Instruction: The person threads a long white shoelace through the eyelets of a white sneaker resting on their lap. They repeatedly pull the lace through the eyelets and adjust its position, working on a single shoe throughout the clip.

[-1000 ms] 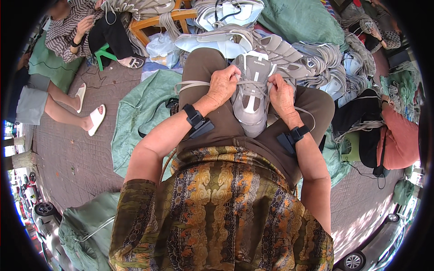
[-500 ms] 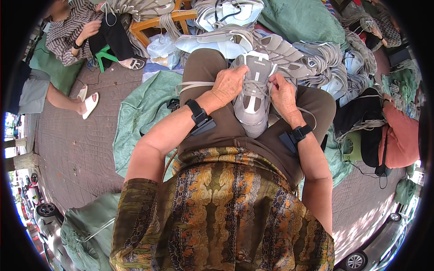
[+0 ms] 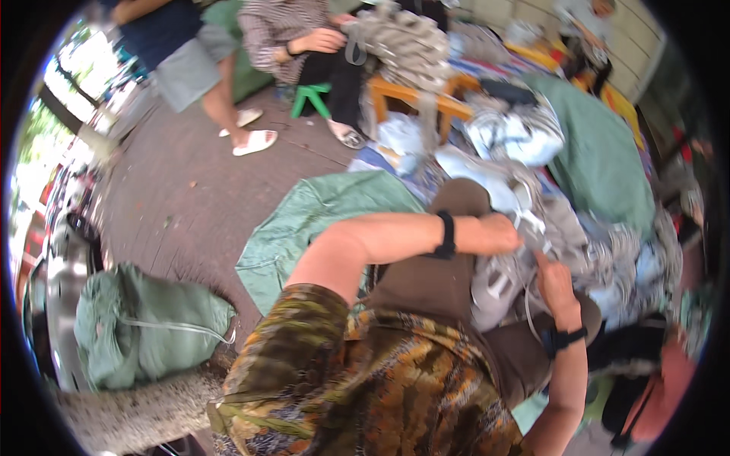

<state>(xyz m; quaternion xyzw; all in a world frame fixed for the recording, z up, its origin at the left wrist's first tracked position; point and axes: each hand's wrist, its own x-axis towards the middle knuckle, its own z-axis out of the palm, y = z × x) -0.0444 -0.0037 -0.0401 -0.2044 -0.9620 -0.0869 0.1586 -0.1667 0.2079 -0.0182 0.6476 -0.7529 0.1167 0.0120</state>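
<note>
Brown paving (image 3: 175,197) is stretching out bare on the left now that the view has swung that way, showing far more ground than a moment ago. Both hands are still working the grey sneaker (image 3: 506,277) lying on the person's lap: the left hand (image 3: 498,233) is closing on its upper, the right hand (image 3: 555,285) is pinching a lace. A green sack (image 3: 144,323) is sitting at lower left, piled shoes (image 3: 616,254) crowding the right.

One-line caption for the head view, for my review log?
Seated person's left hand and right hand work on a grey sneaker in the lap, beside a pile of sneakers and green sacks.
</note>
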